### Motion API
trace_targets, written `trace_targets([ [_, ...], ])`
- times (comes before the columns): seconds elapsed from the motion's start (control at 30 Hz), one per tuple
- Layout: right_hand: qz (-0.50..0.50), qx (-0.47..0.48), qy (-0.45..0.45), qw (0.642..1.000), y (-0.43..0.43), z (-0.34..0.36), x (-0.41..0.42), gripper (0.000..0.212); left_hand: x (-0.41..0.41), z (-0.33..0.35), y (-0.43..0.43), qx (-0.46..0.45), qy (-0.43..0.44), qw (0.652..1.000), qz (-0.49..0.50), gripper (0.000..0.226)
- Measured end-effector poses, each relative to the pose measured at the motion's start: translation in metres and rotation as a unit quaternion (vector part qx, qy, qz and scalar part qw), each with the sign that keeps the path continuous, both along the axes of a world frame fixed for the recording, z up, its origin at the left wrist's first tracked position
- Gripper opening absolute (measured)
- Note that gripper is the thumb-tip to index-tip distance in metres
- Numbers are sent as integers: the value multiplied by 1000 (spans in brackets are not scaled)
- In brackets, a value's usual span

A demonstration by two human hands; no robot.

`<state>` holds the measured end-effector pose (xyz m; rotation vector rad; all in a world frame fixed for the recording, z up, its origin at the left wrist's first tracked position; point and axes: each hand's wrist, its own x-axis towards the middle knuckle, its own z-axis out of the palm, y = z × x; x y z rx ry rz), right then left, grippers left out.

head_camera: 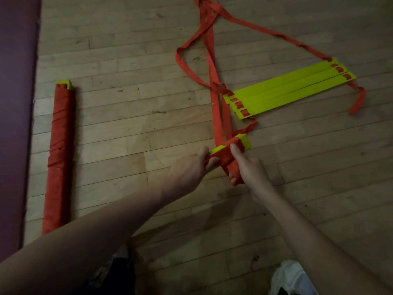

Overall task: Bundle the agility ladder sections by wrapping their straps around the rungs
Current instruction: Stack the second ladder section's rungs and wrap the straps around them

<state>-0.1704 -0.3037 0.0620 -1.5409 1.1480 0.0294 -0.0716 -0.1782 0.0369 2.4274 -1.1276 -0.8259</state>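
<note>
In the middle of the wooden floor I hold a stack of yellow-green rungs [243, 139] partly wrapped in orange strap [225, 155]. My left hand [192, 167] grips the near end of the stack, fingers curled round it. Beside it, my right hand [247, 167] grips the wrapped part and a fold of orange strap, thumb on top. Loose orange straps [212, 67] run from this stack up to the far edge of the view. A flat group of three yellow-green rungs [285, 88] lies to the right. A finished bundle [58, 158], fully wrapped in orange, lies at the left.
A dark maroon mat [14, 103] borders the floor along the left edge. More orange strap [359, 101] trails off the right end of the flat rungs. My knees and a white shoe [291, 277] show at the bottom edge.
</note>
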Motion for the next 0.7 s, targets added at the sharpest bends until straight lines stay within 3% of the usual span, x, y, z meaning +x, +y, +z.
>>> trace_targets([
  [0.13, -12, 41, 17, 999, -1, 6, 15, 61, -9, 4, -4, 45, -148, 986, -54, 47],
  [0.2, -20, 48, 8, 999, -2, 4, 17, 56, -12, 7, -5, 17, -155, 986, -52, 42],
  [0.27, -28, 60, -4, 998, -3, 0, 16, 49, -10, 8, -5, -23, -70, 997, -25, 32],
  [0.37, -47, 91, -34, 994, -3, -6, 7, 42, 10, 13, -7, -23, 159, 986, 50, 29],
  [0.5, -30, 107, -92, 990, -4, -5, -1, 41, 36, 21, -2, 15, 459, 883, 93, 40],
  [0.6, -1, 105, -123, 987, -5, 0, 2, 39, 37, 13, 5, 44, 566, 822, 42, 66],
  [0.63, 10, 111, -132, 985, -6, 1, 1, 39, 39, 11, 7, 45, 579, 813, 38, 74],
  [0.7, 39, 150, -155, 976, -9, 0, -3, 33, 43, 11, 9, 33, 576, 816, 37, 69],
])
